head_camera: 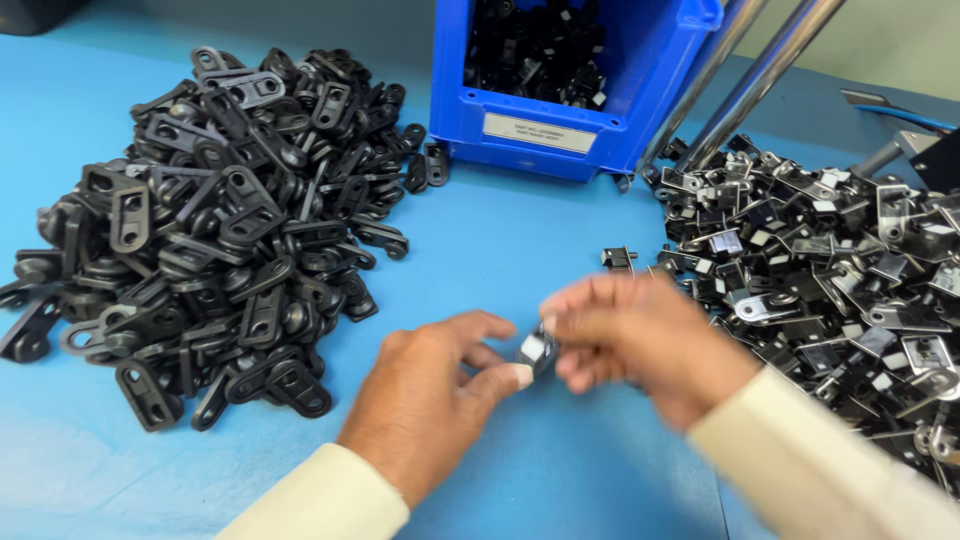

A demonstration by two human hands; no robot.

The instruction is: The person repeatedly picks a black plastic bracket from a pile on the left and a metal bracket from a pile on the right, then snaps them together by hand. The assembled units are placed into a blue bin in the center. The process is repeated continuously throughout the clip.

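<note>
My right hand (640,340) is smeared by motion, so its fingers run together. The small dark part with a pale face (536,350) pinched between both my hands is mostly covered; its shape I cannot tell. The blue plastic bin (640,90) is cut off at the top edge, the heap of black-and-silver metal clips (850,270) at the right edge.

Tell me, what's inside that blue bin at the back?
The blue bin holds a jumble of small black parts, some with pale patches. Only the top layer shows through its open front; the wall hides whatever lies deeper.
</note>
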